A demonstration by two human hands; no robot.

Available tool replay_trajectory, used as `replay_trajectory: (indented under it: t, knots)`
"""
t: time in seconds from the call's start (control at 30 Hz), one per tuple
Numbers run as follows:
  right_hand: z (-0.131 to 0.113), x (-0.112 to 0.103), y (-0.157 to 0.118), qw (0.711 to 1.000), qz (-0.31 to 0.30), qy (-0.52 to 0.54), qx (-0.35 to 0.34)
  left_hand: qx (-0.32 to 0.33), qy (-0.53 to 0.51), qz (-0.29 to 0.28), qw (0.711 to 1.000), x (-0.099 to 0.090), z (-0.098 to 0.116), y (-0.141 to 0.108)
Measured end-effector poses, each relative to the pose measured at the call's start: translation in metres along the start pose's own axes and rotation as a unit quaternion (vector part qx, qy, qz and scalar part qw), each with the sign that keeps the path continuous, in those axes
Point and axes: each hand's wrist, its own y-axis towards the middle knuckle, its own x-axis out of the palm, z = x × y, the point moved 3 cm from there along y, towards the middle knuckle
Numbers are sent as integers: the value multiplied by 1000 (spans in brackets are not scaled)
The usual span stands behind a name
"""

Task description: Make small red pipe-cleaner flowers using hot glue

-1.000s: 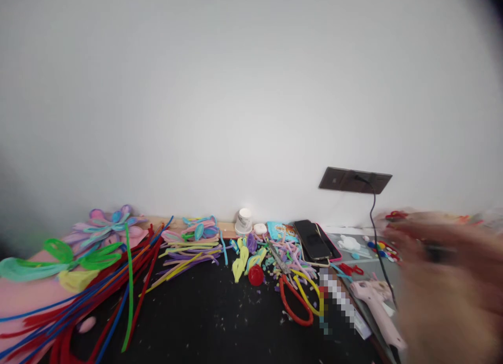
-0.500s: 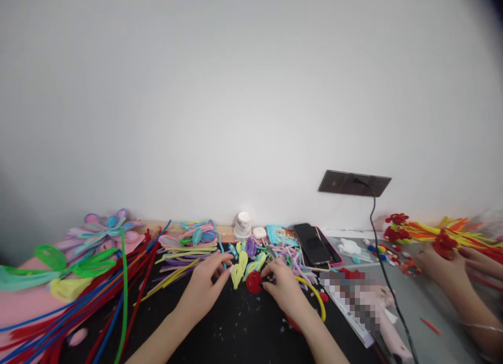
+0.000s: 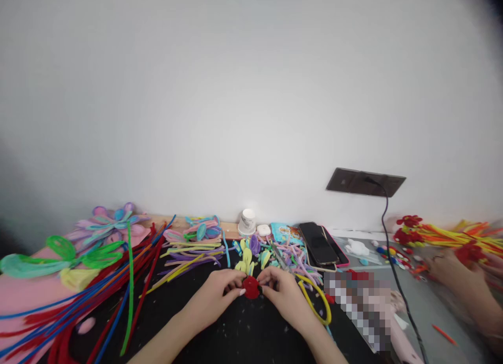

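A small round red piece (image 3: 251,288), seemingly made of pipe cleaner, is pinched between both hands just above the black work surface (image 3: 239,330). My left hand (image 3: 220,293) is closed, with thumb and fingertips at the piece's left edge. On its right edge, the thumb and fingers of my right hand (image 3: 282,293) pinch it too. Right behind the fingertips lie yellow pipe-cleaner loops (image 3: 244,262) and a purple loop (image 3: 254,244). A yellow pipe-cleaner ring (image 3: 328,314) lies beside my right forearm.
Loose pipe cleaners (image 3: 192,256) and a green pipe-cleaner flower (image 3: 96,258) spread to the left. A paper cup (image 3: 247,221), a phone (image 3: 317,243) and a pink glue gun (image 3: 403,338) stand or lie around. The black cable (image 3: 389,249) hangs from the socket. A co-worker's hands (image 3: 451,272) hold red pieces at right.
My left hand has moved right and taken hold of the red piece, which only my right hand held before. The view has shifted slightly. The co-worker's hands have moved right.
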Motion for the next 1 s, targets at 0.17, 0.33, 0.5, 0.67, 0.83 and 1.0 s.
replay_trajectory:
  t: [0.17, 0.33, 0.5, 0.67, 0.83, 1.0]
  knots:
    - [-5, -2, -1, 1000, -18, 11, -6, -2, 3, 15, 1000, 1, -6, -1]
    - [-9, 0, -4, 996, -44, 75, -6, -4, -45, 15, 999, -1, -2, -3]
    - [-3, 3, -3, 988, -58, 145, 16, -36, -120, -3, 992, -2, -3, 0]
    - [6, 0, 0, 984, -35, 174, 30, -40, -136, 12, 990, -1, -13, 4]
    - [8, -1, 1, 980, -25, 196, 32, -36, -112, 35, 992, -3, -12, 3]
    - [8, 1, 2, 974, -31, 222, 35, -22, -87, 46, 995, -5, -7, 2]
